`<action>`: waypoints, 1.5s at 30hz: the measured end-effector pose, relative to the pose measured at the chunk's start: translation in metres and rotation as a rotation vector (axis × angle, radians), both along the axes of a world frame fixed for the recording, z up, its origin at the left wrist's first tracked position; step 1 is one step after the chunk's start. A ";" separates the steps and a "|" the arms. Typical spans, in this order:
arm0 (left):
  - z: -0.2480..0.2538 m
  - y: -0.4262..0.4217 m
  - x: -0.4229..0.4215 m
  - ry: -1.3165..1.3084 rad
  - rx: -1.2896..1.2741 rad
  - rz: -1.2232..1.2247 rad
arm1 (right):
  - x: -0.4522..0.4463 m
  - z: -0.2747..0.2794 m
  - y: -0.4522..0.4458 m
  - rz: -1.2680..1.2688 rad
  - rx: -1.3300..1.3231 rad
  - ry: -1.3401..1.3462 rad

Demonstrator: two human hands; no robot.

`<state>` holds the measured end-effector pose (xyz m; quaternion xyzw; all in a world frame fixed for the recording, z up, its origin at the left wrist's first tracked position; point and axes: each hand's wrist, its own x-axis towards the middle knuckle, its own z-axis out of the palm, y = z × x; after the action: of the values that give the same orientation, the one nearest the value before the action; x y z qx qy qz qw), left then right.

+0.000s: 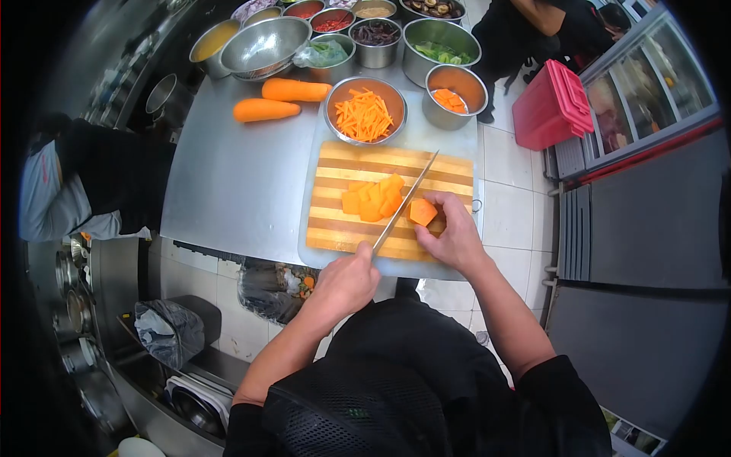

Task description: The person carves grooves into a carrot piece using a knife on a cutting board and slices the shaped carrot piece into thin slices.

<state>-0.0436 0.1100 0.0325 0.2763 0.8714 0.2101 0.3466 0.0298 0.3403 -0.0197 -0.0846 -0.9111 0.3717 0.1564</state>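
Observation:
My left hand (349, 283) is wrapped round the handle of a knife (407, 195), its blade slanting up and right across a striped wooden cutting board (327, 238). Right of the blade, my right hand (455, 234) grips a cut block of carrot (422, 212) between thumb and fingers, on the board. Just left of the blade lies a loose pile of carrot slices (371, 201). Beyond the board stands a metal bowl (332, 126) of carrot strips (365, 116). Most of the knife handle is hidden in my fist.
Two whole carrots (266, 110) lie on the metal table (228, 179). A metal pot (431, 116) with carrot pieces stands back right, before several food-filled bowls and an upturned-looking colander (263, 50). A red bin (542, 114) stands on the floor. Other people are at left and back right.

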 end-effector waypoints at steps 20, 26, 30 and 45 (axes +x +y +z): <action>0.033 -0.008 0.010 0.123 0.068 -0.044 | -0.008 0.023 -0.012 -0.058 -0.027 -0.043; 0.033 -0.012 0.010 0.137 0.067 -0.058 | -0.010 0.017 -0.011 -0.061 -0.019 0.020; 0.036 -0.013 0.010 0.131 0.048 -0.067 | -0.009 0.024 -0.011 -0.062 -0.036 -0.062; 0.046 -0.013 0.003 0.092 -0.011 -0.017 | 0.000 0.011 -0.015 -0.124 -0.068 0.029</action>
<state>-0.0410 0.0975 0.0781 0.2912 0.8852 0.1893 0.3096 0.0300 0.3258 -0.0084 -0.1408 -0.8887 0.3931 0.1894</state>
